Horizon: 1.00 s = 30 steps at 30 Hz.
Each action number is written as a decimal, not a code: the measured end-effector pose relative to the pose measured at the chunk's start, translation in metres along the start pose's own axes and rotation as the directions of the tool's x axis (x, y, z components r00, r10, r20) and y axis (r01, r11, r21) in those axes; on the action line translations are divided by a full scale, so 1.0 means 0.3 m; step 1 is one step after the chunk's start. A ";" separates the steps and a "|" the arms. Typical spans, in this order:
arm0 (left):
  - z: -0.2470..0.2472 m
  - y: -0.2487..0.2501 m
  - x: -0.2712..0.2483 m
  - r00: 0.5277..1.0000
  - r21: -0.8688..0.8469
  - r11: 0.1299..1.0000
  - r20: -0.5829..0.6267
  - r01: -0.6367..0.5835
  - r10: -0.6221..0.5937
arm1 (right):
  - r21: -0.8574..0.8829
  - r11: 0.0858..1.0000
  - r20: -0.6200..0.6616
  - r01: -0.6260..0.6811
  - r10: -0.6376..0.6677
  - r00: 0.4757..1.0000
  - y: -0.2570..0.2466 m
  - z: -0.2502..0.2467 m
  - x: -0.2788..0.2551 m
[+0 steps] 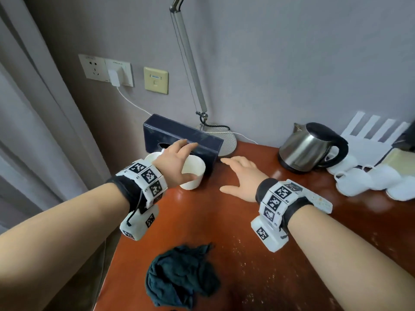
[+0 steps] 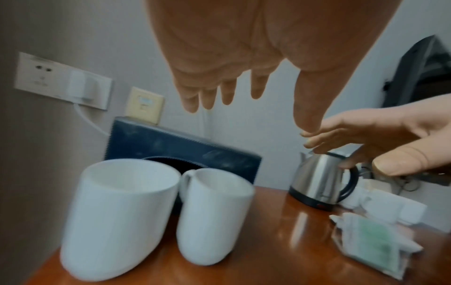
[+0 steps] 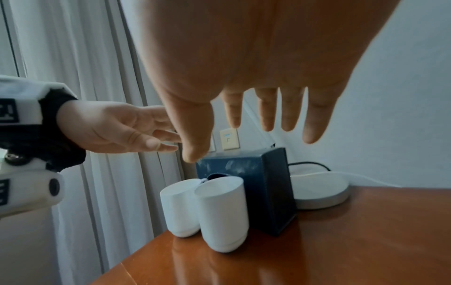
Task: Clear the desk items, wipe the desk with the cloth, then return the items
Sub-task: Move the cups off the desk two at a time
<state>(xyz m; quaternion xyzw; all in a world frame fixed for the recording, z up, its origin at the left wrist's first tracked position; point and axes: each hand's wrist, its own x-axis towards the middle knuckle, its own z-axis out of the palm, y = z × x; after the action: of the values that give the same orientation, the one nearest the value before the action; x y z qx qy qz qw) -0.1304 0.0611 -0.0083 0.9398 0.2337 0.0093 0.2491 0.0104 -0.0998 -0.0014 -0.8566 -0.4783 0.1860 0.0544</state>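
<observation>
While both hands hover empty with fingers spread, left hand (image 1: 177, 160) over two white ceramic cups (image 1: 193, 173) at the bench's (image 1: 258, 254) back-left corner, right hand (image 1: 241, 178) beside: take one cup per grip by the wall, lift straight. Dark green cloth (image 1: 182, 277) sits crumpled near the front edge.

The desk (image 1: 280, 277) was reddish-brown and glossy. On it, the cloth (image 1: 182, 279) was dark teal. At the desk's far left corner, two mugs (image 3: 207, 208) were plain white; behind them the tissue box (image 1: 179, 135) was dark navy. At the desk's far right, the kettle (image 1: 307, 147) was brushed silver with a black handle and lid. Both wristbands (image 1: 146, 178) bore black-and-white square markers.
</observation>
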 end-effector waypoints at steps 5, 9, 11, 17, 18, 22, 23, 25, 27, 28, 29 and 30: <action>0.026 0.189 0.031 0.980 -0.027 0.980 0.027 -0.195 0.196 | -0.057 0.997 -0.066 -0.054 0.050 0.997 0.147 -0.069 -0.157; 0.072 0.359 0.077 0.951 -0.029 0.954 0.071 -0.299 0.300 | -0.012 0.988 -0.097 -0.153 0.151 0.984 0.299 -0.116 -0.269; 0.105 0.438 0.101 0.940 -0.021 0.943 0.084 -0.332 0.332 | -0.009 0.981 -0.115 -0.193 0.191 0.975 0.382 -0.138 -0.315; 0.240 0.682 0.195 0.926 -0.010 0.934 0.131 -0.357 0.355 | 0.044 0.961 -0.131 -0.272 0.276 0.952 0.698 -0.187 -0.399; 0.269 0.730 0.219 0.925 -0.007 0.935 0.143 -0.356 0.353 | 0.055 0.958 -0.126 -0.280 0.285 0.950 0.763 -0.194 -0.406; 0.413 0.935 0.332 0.940 0.004 0.953 0.166 -0.303 0.298 | 0.068 0.952 -0.090 -0.298 0.303 0.949 1.048 -0.219 -0.426; 0.454 0.990 0.364 0.946 0.000 0.960 0.169 -0.280 0.276 | 0.063 0.952 -0.078 -0.299 0.303 0.950 1.125 -0.229 -0.433; 0.528 1.102 0.434 0.953 -0.017 0.971 0.189 -0.238 0.237 | 0.050 0.951 -0.058 -0.305 0.308 0.950 1.273 -0.253 -0.448; 0.596 1.203 0.496 0.958 -0.034 0.981 0.209 -0.191 0.194 | 0.026 0.951 -0.029 -0.309 0.309 0.950 1.409 -0.276 -0.464; 0.627 1.248 0.525 0.962 -0.035 0.985 0.212 -0.167 0.171 | 0.022 0.950 -0.018 -0.310 0.310 0.950 1.472 -0.288 -0.471; 0.655 1.289 0.552 0.966 -0.036 0.988 0.211 -0.147 0.152 | 0.021 0.950 -0.014 -0.311 0.312 0.950 1.533 -0.302 -0.473; 0.682 1.327 0.579 0.968 -0.039 0.991 0.213 -0.130 0.135 | 0.025 0.948 -0.012 -0.316 0.317 0.948 1.592 -0.315 -0.473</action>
<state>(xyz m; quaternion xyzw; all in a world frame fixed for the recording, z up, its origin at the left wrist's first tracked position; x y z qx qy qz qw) 0.2247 -0.2618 -0.0165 0.9456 0.1420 -0.0731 0.2834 0.3600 -0.4671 -0.0057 -0.9229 -0.3321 0.1911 0.0376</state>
